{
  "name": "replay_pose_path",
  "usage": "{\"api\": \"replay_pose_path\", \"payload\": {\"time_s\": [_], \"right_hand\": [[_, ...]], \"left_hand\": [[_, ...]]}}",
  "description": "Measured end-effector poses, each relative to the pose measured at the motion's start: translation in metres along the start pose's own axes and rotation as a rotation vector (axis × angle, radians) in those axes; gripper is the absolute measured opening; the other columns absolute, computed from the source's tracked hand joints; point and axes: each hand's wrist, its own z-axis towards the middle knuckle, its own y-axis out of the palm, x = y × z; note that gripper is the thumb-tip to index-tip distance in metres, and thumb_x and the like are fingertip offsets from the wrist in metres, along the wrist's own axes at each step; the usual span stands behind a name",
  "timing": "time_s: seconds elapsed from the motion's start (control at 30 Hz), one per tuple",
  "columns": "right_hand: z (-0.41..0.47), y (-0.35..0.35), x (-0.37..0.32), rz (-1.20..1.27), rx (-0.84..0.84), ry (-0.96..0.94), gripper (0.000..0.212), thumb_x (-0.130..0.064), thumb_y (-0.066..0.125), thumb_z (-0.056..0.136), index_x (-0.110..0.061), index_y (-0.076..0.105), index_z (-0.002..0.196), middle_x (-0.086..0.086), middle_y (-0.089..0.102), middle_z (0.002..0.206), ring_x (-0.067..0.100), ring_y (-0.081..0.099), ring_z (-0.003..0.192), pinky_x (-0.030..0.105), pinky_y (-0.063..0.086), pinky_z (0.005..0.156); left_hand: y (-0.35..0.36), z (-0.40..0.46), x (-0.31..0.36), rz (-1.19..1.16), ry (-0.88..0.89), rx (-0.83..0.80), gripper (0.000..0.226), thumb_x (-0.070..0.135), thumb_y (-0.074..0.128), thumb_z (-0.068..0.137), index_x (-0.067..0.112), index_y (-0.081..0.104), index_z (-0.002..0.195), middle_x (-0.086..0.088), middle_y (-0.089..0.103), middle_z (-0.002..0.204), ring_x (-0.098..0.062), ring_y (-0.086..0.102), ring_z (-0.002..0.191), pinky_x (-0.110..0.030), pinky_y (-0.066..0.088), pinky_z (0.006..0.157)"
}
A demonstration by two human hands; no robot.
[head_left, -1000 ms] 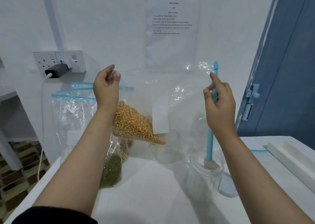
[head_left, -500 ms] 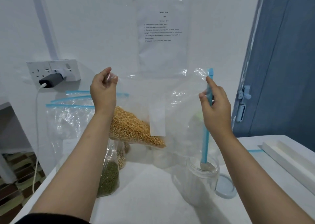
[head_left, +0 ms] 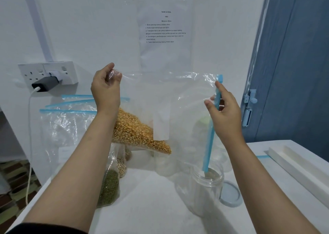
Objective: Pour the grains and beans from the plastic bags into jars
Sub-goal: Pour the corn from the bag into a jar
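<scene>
I hold a large clear zip bag [head_left: 185, 109] turned sideways above the table. My left hand [head_left: 106, 89] pinches its bottom corner high up. My right hand [head_left: 225, 112] holds the blue zip edge [head_left: 211, 132], which runs down into the mouth of an open clear jar [head_left: 207, 189]. Yellow corn kernels [head_left: 138, 135] lie heaped in the bag's left part, below my left wrist. The jar looks empty apart from the bag's tip.
More zip bags stand at the left: one with green beans [head_left: 109, 187], one with pale beans [head_left: 122, 167]. A blue lid [head_left: 230, 194] lies right of the jar. A second jar [head_left: 164, 166] stands behind the bag. A white box [head_left: 299, 164] lies at right; a wall socket [head_left: 48, 73] holds a charger.
Both hands keep their hold on the bag with its tip in the jar. The corn pile stays in place. The camera has shifted slightly.
</scene>
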Motion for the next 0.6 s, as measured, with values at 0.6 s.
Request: {"api": "replay_pose_path", "payload": {"time_s": [0.6], "right_hand": [[0.010, -0.006, 0.009, 0.172, -0.038, 0.010, 0.056, -0.014, 0.061, 0.098, -0.031, 0.042, 0.148, -0.006, 0.055, 0.105, 0.020, 0.066, 0.105, 0.028, 0.054, 0.097]], "left_hand": [[0.009, 0.011, 0.013, 0.026, 0.021, -0.041, 0.034, 0.010, 0.067, 0.092, 0.012, 0.063, 0.126, -0.007, 0.065, 0.113, -0.004, 0.062, 0.099, -0.013, 0.048, 0.091]]}}
